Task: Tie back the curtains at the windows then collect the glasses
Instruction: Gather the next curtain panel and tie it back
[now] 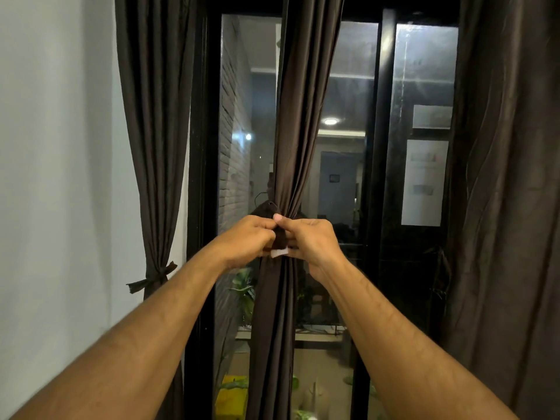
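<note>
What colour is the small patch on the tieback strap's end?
White, on the dark brown fabric tieback strap; head view shows it best.

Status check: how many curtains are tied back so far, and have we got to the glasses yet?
Done: the left curtain is gathered and knotted with its tie. In hand: the left hand and right hand both pinch a dark tie-back strap round the bunched middle curtain; it does not look fastened yet. Left: the right curtain hangs loose. No glasses are in view.

dark curtains (303, 116) hang against the black-framed window (383, 147); floor not visible.
</note>
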`<state>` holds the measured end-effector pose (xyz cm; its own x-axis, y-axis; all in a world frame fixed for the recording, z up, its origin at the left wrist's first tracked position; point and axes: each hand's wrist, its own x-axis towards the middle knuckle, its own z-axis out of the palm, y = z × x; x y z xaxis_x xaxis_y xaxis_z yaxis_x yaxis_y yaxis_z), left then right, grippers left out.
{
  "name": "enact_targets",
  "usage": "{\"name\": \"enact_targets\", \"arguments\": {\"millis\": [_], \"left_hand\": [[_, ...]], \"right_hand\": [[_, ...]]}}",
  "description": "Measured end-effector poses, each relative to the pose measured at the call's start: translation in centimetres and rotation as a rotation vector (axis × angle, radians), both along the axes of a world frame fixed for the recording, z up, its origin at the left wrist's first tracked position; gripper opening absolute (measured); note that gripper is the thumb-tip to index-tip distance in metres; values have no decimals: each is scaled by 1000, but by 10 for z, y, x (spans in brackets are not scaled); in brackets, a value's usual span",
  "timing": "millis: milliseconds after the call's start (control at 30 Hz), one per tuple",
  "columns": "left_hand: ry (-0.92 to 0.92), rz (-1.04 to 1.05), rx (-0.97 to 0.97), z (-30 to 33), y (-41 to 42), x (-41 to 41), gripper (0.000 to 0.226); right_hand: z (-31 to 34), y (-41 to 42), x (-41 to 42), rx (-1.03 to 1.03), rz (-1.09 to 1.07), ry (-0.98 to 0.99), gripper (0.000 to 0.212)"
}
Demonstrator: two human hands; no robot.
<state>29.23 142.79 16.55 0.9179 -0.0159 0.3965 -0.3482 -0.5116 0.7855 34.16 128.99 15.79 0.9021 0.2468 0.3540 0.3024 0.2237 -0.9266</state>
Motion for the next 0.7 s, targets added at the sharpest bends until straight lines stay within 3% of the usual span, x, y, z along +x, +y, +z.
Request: {"name": "enact_targets", "arguments": {"millis": [133, 333, 433, 567, 700], "left_hand": [[-48, -2, -268, -1, -4, 2, 23], [-42, 44, -262, 10, 0, 6, 16], [-24, 46, -154, 15, 3, 7, 15], [-20, 90, -26, 14, -1, 11, 14], [26, 67, -136, 9, -4, 15, 22]], "right_hand": [[4, -4, 5, -80, -94, -13, 19], [9, -13, 2, -64, 14, 21, 29], [6, -19, 0, -56, 46, -15, 23], [-3, -21, 3, -126, -68, -153, 20], [-19, -18, 1, -107, -70, -189, 3]]}}
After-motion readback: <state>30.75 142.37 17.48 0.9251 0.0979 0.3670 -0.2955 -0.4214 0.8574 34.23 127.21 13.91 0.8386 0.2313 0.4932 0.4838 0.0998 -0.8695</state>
